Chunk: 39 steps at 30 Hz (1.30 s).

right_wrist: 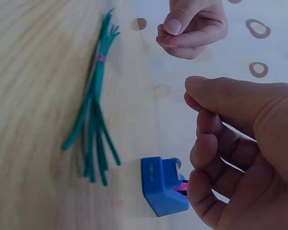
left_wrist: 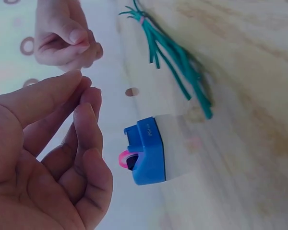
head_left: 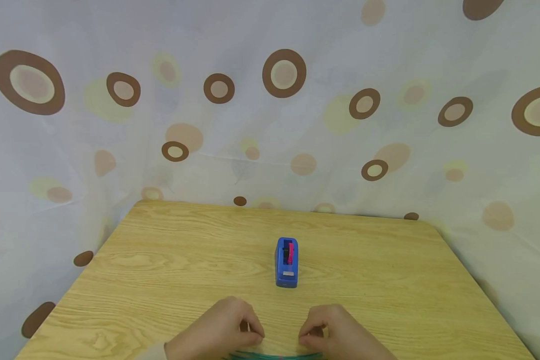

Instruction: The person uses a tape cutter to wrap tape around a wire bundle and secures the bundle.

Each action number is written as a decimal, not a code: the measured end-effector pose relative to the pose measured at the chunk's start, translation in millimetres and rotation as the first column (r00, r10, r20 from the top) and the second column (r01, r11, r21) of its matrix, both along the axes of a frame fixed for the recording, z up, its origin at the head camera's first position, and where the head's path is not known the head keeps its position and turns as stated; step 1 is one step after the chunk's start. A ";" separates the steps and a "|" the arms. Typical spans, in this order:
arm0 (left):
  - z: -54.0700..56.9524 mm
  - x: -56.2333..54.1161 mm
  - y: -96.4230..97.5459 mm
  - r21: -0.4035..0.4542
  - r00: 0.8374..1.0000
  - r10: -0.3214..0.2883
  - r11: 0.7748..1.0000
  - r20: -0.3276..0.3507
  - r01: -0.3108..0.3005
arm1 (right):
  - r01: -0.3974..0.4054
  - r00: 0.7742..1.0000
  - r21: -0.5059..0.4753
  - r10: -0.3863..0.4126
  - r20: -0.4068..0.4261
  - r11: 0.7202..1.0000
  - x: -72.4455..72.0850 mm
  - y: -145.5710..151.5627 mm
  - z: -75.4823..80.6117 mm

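My left hand (head_left: pixel 227 327) and right hand (head_left: pixel 335 330) face each other above the near part of the table, a gap between them. Each has its thumb tip against the index finger and its other fingers curled; nothing shows in either pinch. Below them, at the bottom edge of the head view, lies a bundle of thin green stems or strips (right_wrist: pixel 93 105). A narrow pink band (right_wrist: pixel 102 57) circles it near one end, and the loose ends fan out. Beyond the hands stands a blue tape dispenser (head_left: pixel 286 270) with a pink reel (head_left: pixel 290 253).
A light wood-grain table (head_left: pixel 184 260) carries these things. Behind it and along both sides hangs a pale curtain (head_left: pixel 252 120) printed with brown rings and dots.
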<state>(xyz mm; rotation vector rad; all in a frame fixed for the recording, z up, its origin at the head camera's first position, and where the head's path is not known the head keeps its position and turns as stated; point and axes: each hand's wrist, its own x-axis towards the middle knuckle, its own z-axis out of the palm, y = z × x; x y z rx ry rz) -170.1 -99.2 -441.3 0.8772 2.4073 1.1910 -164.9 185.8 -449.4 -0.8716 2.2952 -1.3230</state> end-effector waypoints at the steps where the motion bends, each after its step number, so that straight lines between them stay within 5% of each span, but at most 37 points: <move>1: 2.1 -0.5 0.0 0.011 1.000 0.003 1.000 -0.003 -0.003 | 0.003 1.000 -0.007 -0.004 -0.009 1.000 -0.3 0.7 2.1; 10: 21.8 -9.7 -0.8 0.079 0.996 0.017 0.997 -0.090 -0.010 | -0.004 0.989 -0.097 -0.011 -0.151 0.995 -6.5 -3.2 22.8; 21: 44.9 -17.0 3.7 0.131 0.980 0.088 0.989 -0.178 -0.065 | -0.039 0.926 -0.182 -0.033 -0.376 0.983 -19.6 -16.7 47.1; 27: 54.6 -25.9 8.6 0.143 0.956 0.190 0.977 -0.223 -0.161 | 0.026 0.899 -0.183 -0.103 -0.425 0.983 -27.0 -18.2 59.3; 34: 51.2 -39.8 10.8 0.197 0.933 0.254 0.958 -0.256 -0.207 | 0.152 0.871 -0.175 -0.215 -0.441 0.973 -33.8 -17.4 66.0; 39: 50.4 -49.1 11.5 0.203 0.901 0.313 0.944 -0.300 -0.260 | 0.276 0.826 -0.155 -0.316 -0.467 0.949 -39.9 -16.7 67.9</move>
